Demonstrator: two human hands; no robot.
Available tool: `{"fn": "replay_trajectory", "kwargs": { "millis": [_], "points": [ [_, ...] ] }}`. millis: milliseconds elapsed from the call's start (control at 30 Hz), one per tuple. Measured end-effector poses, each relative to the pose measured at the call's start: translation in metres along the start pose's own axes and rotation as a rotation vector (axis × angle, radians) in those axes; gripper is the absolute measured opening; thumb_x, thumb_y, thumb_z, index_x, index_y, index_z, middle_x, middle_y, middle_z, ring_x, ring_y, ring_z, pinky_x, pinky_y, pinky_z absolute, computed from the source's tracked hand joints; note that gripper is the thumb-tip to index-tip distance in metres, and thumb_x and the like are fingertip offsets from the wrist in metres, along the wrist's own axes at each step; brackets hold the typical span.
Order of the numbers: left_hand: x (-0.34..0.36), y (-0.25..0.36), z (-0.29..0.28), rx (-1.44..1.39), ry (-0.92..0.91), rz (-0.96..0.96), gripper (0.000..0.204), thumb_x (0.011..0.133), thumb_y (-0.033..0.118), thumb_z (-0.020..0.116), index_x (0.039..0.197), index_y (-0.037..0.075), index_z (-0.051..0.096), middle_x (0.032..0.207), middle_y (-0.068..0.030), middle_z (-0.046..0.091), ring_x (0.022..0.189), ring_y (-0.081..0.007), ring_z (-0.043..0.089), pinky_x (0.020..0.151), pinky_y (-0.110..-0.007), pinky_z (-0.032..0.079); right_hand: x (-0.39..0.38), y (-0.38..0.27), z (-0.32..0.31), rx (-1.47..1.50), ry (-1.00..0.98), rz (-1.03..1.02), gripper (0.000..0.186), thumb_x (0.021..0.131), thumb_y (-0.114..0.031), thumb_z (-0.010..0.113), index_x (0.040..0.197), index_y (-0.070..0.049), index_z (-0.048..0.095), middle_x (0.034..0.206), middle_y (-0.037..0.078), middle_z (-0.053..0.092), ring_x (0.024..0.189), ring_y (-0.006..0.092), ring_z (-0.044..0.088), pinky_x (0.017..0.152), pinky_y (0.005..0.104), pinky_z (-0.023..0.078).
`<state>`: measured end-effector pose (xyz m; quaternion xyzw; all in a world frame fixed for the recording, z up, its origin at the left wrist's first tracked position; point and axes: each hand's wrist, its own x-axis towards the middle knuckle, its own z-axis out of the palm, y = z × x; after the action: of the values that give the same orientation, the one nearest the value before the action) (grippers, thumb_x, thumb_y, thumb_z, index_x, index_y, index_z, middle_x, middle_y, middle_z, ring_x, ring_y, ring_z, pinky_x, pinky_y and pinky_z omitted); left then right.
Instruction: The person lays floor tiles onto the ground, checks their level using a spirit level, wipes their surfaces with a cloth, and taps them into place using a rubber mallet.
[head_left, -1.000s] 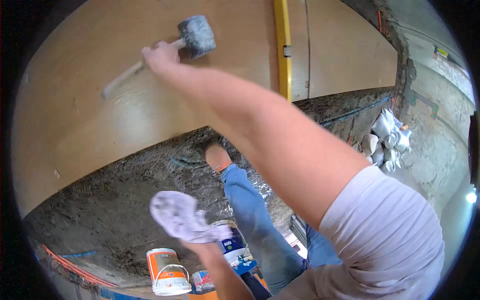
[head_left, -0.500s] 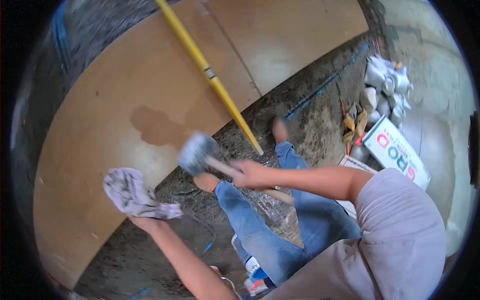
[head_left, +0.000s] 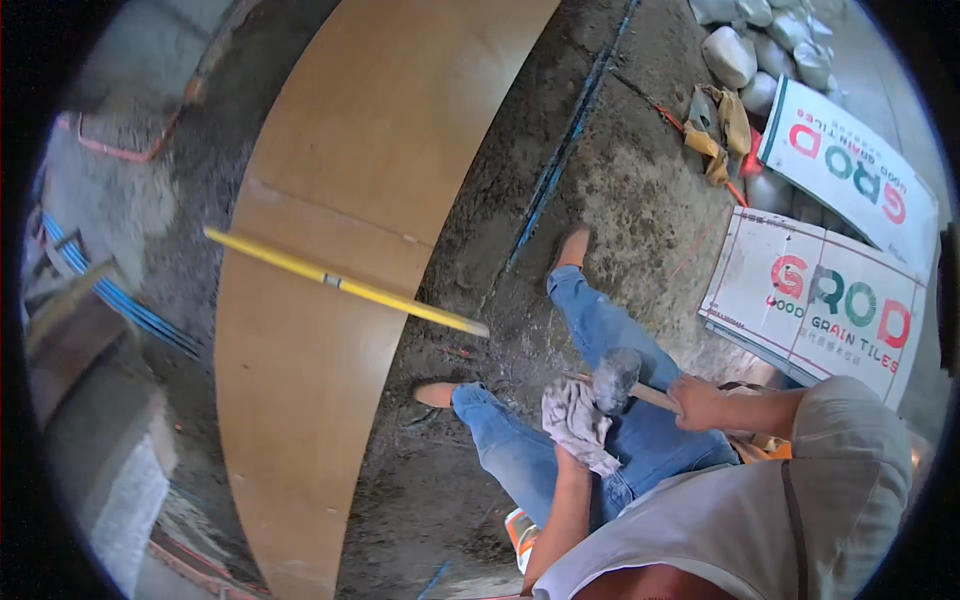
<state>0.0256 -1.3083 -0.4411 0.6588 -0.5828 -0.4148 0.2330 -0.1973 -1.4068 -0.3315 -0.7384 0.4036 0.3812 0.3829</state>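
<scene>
My left hand (head_left: 572, 458) is closed on a crumpled, stained white cloth (head_left: 575, 420), held over my jeans at the lower right. Just right of it, my right hand (head_left: 697, 402) grips the wooden handle of a rubber mallet, whose grey-smeared head (head_left: 620, 372) is beside the cloth. Left of my legs lies a long tan panel (head_left: 295, 420) with a seam across it. A yellow level (head_left: 390, 298) rests across the panel, its right end reaching over the rough, dark, damp floor (head_left: 430, 490).
White bags (head_left: 729, 56) are piled at the upper right, above two white printed cartons (head_left: 850, 160) and some crumpled brown material (head_left: 712, 130). Blue conduits (head_left: 560, 155) run along the floor, with more (head_left: 120, 300) at the left. An orange-and-white bucket (head_left: 522, 540) shows beside my leg.
My view has turned, so the panel now runs upright on the left. The mallet has come from over the panel down to my lap, and the cloth has moved in beside its head.
</scene>
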Motion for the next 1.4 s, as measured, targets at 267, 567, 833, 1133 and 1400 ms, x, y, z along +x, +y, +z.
{"fn": "replay_trajectory", "kwargs": {
  "millis": [267, 567, 833, 1133, 1400],
  "points": [
    [0.05, 0.123, 0.03, -0.151, -0.078, -0.225, 0.044, 0.075, 0.028, 0.061, 0.11, 0.005, 0.051, 0.105, -0.015, 0.051, 0.094, -0.033, 0.05, 0.089, -0.043, 0.04, -0.049, 0.112, -0.051, 0.324, -0.051, 0.071, 0.041, 0.065, -0.023, 0.064, 0.099, -0.002, 0.055, 0.085, 0.02, 0.061, 0.083, 0.0382, 0.06, 0.074, 0.0478, 0.048],
    [0.099, 0.186, 0.077, -1.626, -0.189, -1.206, 0.035, 0.095, 0.028, 0.045, 0.122, 0.008, 0.053, 0.118, -0.0043, 0.058, 0.104, -0.0226, 0.056, 0.08, -0.04, 0.051, -0.091, 0.183, -0.068, 0.821, 0.136, 0.306, 0.033, 0.063, -0.021, 0.064, 0.085, 0.0, 0.054, 0.072, 0.022, 0.059, 0.068, 0.0378, 0.06, 0.064, 0.0439, 0.048],
    [0.17, 0.223, 0.093, -1.522, -0.074, -1.271, 0.028, 0.094, 0.013, 0.044, 0.119, 0.003, 0.052, 0.114, -0.0109, 0.058, 0.103, -0.0213, 0.055, 0.091, -0.032, 0.045, -0.063, 0.233, -0.089, 0.855, 0.132, 0.499, 0.032, 0.064, -0.02, 0.066, 0.084, 0.002, 0.054, 0.07, 0.022, 0.058, 0.068, 0.0354, 0.06, 0.063, 0.0417, 0.047],
    [0.324, 0.219, 0.054, -1.056, 0.233, -0.731, 0.026, 0.094, 0.009, 0.043, 0.119, 0.002, 0.049, 0.111, -0.0094, 0.056, 0.1, -0.0164, 0.052, 0.09, -0.029, 0.041, 0.013, 0.298, -0.205, 0.853, 0.074, 0.463, 0.029, 0.064, -0.019, 0.067, 0.079, 0.002, 0.053, 0.064, 0.014, 0.057, 0.063, 0.0239, 0.058, 0.059, 0.0368, 0.046],
    [0.437, 0.082, 0.001, -2.108, 0.699, -0.739, 0.045, 0.096, 0.033, 0.035, 0.133, 0.007, 0.041, 0.129, -0.0112, 0.049, 0.116, -0.0269, 0.049, 0.099, -0.04, 0.04, 0.136, 0.312, -0.415, 0.943, 0.011, 0.47, 0.022, 0.078, -0.006, 0.061, 0.094, 0.001, 0.048, 0.067, 0.012, 0.058, 0.049, 0.0195, 0.059, 0.044, 0.0324, 0.048]
  ]
}}
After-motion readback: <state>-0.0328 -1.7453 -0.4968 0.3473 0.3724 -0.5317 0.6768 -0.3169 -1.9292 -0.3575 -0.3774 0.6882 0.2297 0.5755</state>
